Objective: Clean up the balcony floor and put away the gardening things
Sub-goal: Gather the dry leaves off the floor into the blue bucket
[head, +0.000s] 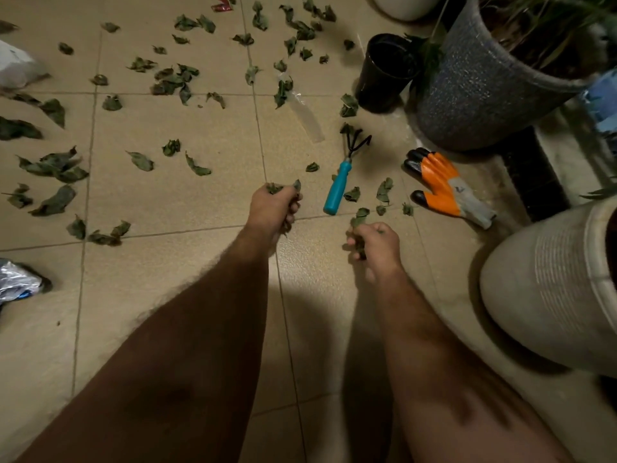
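**Both fists full: gathering dry leaves off the balcony tiles**

The left hand is clenching a wad of dry leaves, bits poking out above the knuckles and below the curled fingers. The right hand is gripping its own bunch the same way, leaf tips sticking out past the thumb side. Both are hovering low over the tiled floor, near each other.

Judging from how full the 2 fists look, neither is going to take much more; squeezing further is likely to crumble the brittle leaves into flakes that are harder to pick up. Emptying them before reaching again seems the cleaner way, though no bin is clearly showing.

Just beyond the right hand, a few loose leaves are lying within easy reach. Between the 2 hands and a little ahead, the blue-handled hand rake is lying flat, tines pointing away. Further to the right of the right grip, the orange gloves are resting beside the grey planter, with a small black pot beyond them.

That right side is hemmed in by planters, including a pale ribbed pot close beside the right forearm. Ahead and to the left of the left grip the floor is opening wide, scattered leaves covering most of it.
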`<action>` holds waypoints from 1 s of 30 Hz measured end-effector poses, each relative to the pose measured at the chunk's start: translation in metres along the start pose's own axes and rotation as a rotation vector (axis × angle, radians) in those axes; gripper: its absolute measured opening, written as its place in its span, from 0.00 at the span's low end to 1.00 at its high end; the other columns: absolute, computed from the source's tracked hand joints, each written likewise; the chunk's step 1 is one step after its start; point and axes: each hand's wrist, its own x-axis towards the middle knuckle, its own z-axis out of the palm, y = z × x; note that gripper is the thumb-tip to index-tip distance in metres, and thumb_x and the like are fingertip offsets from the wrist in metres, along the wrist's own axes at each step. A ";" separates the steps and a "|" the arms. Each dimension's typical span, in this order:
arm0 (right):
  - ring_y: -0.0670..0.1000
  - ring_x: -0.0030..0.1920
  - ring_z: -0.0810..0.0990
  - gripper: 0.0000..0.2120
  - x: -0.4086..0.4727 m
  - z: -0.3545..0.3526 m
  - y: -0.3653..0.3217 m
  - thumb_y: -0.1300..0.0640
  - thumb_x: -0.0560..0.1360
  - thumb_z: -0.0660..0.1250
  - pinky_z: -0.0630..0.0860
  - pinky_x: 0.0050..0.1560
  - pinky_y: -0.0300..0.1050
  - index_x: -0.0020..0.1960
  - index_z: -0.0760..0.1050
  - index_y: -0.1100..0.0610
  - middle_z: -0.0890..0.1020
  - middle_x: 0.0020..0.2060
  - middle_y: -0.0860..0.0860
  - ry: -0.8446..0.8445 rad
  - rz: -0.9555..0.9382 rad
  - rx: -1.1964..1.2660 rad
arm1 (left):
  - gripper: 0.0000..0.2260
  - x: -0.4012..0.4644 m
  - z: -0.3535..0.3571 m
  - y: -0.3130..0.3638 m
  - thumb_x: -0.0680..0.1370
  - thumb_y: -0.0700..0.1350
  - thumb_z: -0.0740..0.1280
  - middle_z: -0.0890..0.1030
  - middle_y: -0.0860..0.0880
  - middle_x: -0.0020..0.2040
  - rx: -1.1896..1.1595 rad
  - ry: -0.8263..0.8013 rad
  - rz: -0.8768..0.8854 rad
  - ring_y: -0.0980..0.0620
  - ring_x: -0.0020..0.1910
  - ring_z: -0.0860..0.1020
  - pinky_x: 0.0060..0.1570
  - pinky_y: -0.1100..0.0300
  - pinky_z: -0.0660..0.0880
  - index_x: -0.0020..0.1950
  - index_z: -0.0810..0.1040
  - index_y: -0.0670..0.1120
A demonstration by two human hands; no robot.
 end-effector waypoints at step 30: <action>0.55 0.65 0.76 0.19 0.073 -0.050 -0.029 0.56 0.78 0.68 0.70 0.64 0.42 0.68 0.75 0.58 0.80 0.63 0.55 0.413 -0.233 -0.569 | 0.18 -0.018 0.036 0.002 0.77 0.63 0.66 0.69 0.52 0.31 -0.093 -0.176 -0.101 0.56 0.27 0.67 0.28 0.61 0.65 0.39 0.70 0.50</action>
